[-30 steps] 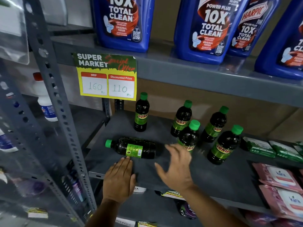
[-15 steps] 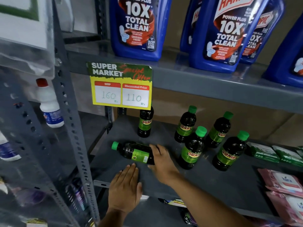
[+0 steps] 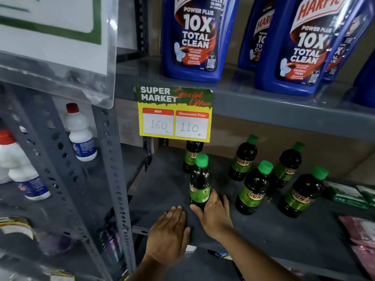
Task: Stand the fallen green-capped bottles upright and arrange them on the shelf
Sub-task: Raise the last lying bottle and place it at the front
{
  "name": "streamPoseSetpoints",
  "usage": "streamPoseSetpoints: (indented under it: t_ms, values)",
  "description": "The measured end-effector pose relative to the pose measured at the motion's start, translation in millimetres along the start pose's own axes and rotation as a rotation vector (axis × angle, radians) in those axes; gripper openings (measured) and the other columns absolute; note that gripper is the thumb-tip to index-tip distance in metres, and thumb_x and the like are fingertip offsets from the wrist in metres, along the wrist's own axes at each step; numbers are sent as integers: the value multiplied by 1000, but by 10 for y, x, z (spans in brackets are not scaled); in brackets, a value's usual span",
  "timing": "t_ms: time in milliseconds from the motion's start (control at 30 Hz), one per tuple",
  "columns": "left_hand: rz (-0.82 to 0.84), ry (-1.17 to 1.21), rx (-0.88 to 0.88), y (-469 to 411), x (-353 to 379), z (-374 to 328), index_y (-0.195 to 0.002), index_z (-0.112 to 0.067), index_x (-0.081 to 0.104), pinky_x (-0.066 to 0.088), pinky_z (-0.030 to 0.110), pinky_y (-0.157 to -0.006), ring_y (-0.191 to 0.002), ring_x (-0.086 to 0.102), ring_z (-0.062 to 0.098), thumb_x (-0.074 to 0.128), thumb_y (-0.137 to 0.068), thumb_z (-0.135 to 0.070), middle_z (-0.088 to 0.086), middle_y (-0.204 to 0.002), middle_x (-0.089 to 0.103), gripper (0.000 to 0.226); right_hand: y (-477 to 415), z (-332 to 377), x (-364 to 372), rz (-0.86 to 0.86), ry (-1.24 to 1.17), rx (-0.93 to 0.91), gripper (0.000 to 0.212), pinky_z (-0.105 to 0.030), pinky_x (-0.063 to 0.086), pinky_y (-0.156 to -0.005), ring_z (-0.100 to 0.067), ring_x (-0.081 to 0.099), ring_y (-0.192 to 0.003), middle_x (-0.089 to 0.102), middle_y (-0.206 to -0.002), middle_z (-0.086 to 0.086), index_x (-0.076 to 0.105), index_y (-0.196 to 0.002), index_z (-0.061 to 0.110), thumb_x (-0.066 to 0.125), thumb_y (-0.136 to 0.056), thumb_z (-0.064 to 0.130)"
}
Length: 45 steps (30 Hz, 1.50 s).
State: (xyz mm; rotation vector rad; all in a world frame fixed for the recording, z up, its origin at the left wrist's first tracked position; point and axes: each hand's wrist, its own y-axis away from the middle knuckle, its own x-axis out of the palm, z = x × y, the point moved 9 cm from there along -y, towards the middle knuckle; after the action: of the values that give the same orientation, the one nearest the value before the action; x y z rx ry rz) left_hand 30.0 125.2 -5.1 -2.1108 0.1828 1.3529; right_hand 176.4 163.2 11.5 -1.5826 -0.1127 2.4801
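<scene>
A dark green-capped bottle (image 3: 199, 179) stands upright near the front left of the grey shelf (image 3: 162, 189), and my right hand (image 3: 215, 214) grips its base. My left hand (image 3: 170, 234) lies flat on the shelf's front edge, fingers apart, holding nothing. Right behind the held bottle another bottle (image 3: 190, 155) stands, its cap hidden by the price tag. Several more green-capped bottles stand to the right: one at the back (image 3: 243, 159), one in front (image 3: 253, 189), one further back (image 3: 288, 165) and one at the far right (image 3: 302, 195).
A yellow price tag (image 3: 174, 114) hangs from the upper shelf, which holds big blue cleaner bottles (image 3: 192, 37). A perforated grey upright (image 3: 115, 169) borders the shelf on the left, white red-capped bottles (image 3: 80, 132) beyond it. Green packets (image 3: 349, 195) and pink packs (image 3: 361, 236) lie at right.
The bottle that lay on its side now stands upright in my right hand, which first reached for its base. My left hand stayed on the shelf edge. The camera came closer.
</scene>
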Motion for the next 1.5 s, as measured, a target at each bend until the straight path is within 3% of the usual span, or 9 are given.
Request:
streamPoseSetpoints:
  t_ms: [167,300,400,467,567,633,800,1067,1500]
  values:
    - [86,-102,-6,-132,-32,248,-122,1,60,44,42,-99,-118,56,31,25,-98,-42,20,-129,58,61,-41,-28,30,-3,77,-11,112,-43,3,-120,-22,35,-136,46,-141,-6,31,-139,9,-2,-67,87]
    - [87,-107,-3,-122,-32,242,-124,0,59,42,41,-100,-122,53,29,36,-94,-39,18,-132,56,55,-38,-3,-42,-57,-3,3,94,-42,14,-119,-24,37,-134,47,-139,-7,33,-139,11,35,-74,79]
    - [83,-118,-7,-126,-35,238,-126,-1,58,35,40,-102,-123,52,28,41,-90,-39,17,-133,56,55,-60,-30,-198,-174,-199,62,106,-40,31,-110,-22,40,-127,48,-132,-5,33,-140,14,63,-59,75]
    - [80,-118,-12,-123,-35,244,-127,-2,57,31,39,-103,-124,52,28,42,-89,-39,16,-133,56,55,-81,-62,-214,-179,-270,117,109,-41,37,-106,-21,44,-123,51,-128,-3,36,-137,17,72,-49,71]
    - [74,-99,-15,-119,-22,248,-126,-2,58,32,38,-103,-123,52,28,44,-87,-37,16,-133,56,54,-91,-120,-125,-122,-430,166,88,-41,48,-98,-16,56,-115,60,-120,5,39,-128,29,80,-54,53]
    - [59,-94,-11,-129,-21,254,-126,-2,58,32,38,-103,-123,52,28,44,-87,-36,16,-133,56,54,-100,-144,-66,-71,-482,174,82,-35,48,-98,-14,57,-117,60,-120,9,35,-131,31,77,-60,39]
    - [43,-85,-13,-131,-37,240,-125,-2,59,39,39,-104,-123,53,28,43,-87,-36,16,-132,57,53,-135,-118,-68,-71,-316,160,93,-43,47,-95,-22,54,-113,60,-120,-2,40,-130,24,75,-55,66]
    - [62,-98,-24,-132,-37,237,-125,-2,59,37,38,-104,-123,53,27,42,-87,-37,16,-132,57,54,-166,-83,-15,-26,-163,116,59,-42,41,-96,-29,52,-112,60,-116,-8,46,-124,19,66,-77,49]
    - [67,-116,-29,-127,-50,227,-124,-2,60,34,38,-104,-121,54,28,42,-86,-36,16,-132,57,54,-177,-101,36,-2,-115,74,56,-41,39,-97,-28,49,-114,59,-118,-7,43,-127,20,60,-83,51]
